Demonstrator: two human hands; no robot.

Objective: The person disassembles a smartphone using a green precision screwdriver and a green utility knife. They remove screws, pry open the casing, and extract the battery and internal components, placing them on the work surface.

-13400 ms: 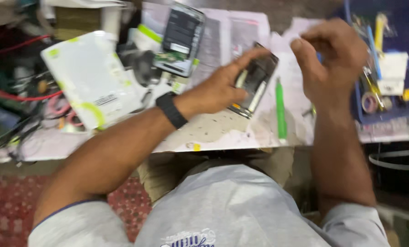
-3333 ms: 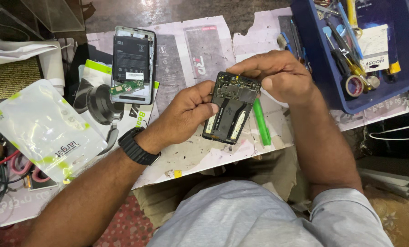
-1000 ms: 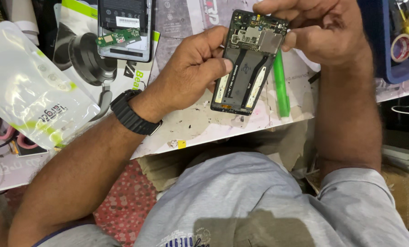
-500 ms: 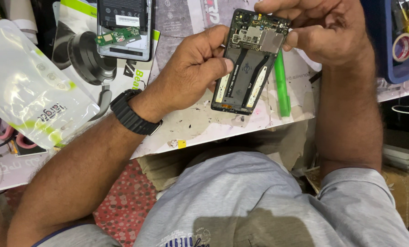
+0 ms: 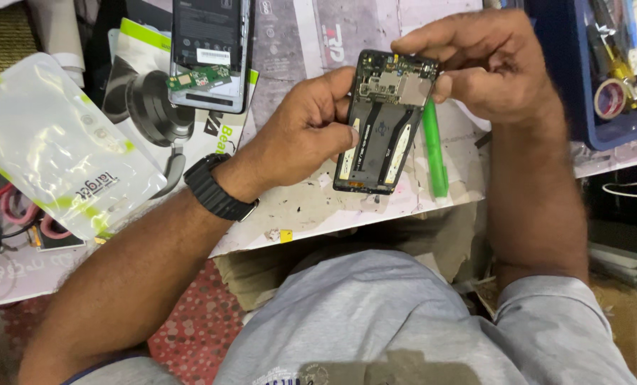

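Since half a second ago we see next to nothing shift: the opened phone chassis point(image 5: 382, 121) sits in the same tilt between both hands, and only the right fingertips look a shade more tucked over its top edge.

We hold the chassis above the paper-covered bench point(image 5: 311, 214), just right of centre. Our left hand point(image 5: 300, 135) comes in from eight o'clock, thumb and fingers closed on the left long edge. Our right hand point(image 5: 489, 64) comes from two o'clock, its fingers pinched on the top right corner beside the metal shield.

We judge the chassis light and stiff but fragile: bare board, thin flex strips and an empty battery bay. It is safest taken by its long side rails, not by the board at the top.

Packages and labels, largest first. At nine o'clock lies a clear plastic pouch point(image 5: 54, 142) with green trim and dark print. At eleven o'clock a white and green headphone box point(image 5: 147, 107) shows a picture of black headphones. On that box lies a second phone body point(image 5: 208, 53), its black battery bearing a small white label. At two o'clock stands a blue tray point(image 5: 561, 78) of tools and tape rolls. A green pry stick point(image 5: 434, 150) lies just right of the chassis. Smallest, a yellow scrap point(image 5: 285, 234) sits at six o'clock.
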